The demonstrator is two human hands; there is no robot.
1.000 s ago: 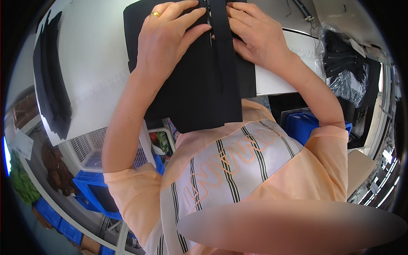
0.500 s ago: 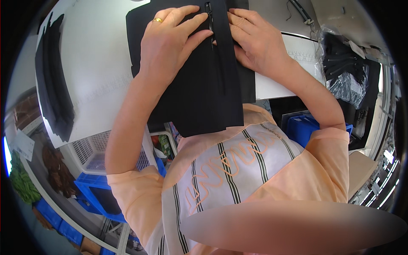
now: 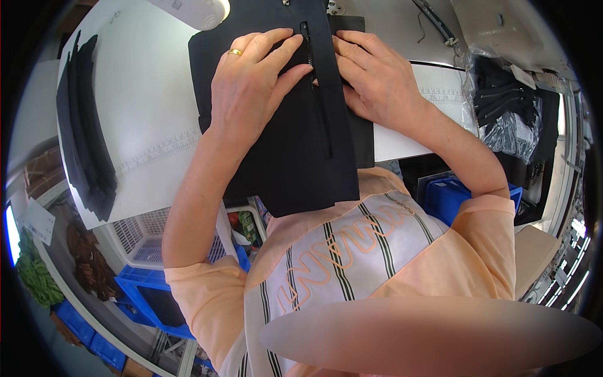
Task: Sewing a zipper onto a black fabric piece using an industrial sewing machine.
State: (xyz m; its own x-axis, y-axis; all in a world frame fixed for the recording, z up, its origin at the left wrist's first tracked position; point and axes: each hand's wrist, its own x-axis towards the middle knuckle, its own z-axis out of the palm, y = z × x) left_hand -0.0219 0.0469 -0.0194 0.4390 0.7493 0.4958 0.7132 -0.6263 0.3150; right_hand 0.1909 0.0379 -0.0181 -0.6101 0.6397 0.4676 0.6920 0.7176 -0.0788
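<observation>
A black fabric panel (image 3: 282,169) lies over the table's front edge, with a short black zipper (image 3: 309,50) set lengthwise in it. My left hand (image 3: 251,81), with a gold ring, bears on the panel left of the zipper. Its curled fingertips and thumb hold the cloth along the zipper teeth. My right hand (image 3: 380,75) grips the panel's right edge, fingers on top and thumb partly hidden. A fingertip shows beside the zipper, between the two hands. Beneath the panel's right side lies another dark piece (image 3: 362,141).
Stacked black strips (image 3: 85,132) lie on the white table (image 3: 141,125) at left. A white machine part (image 3: 201,12) juts in at the top. Plastic-bagged black zippers (image 3: 509,103) are at right. A white basket (image 3: 141,242) and blue crates (image 3: 147,289) stand below.
The panel and both hands appear slightly lower in the picture, as does the table. The white machine part has come into view at the top. Both hands keep their hold beside the zipper.
</observation>
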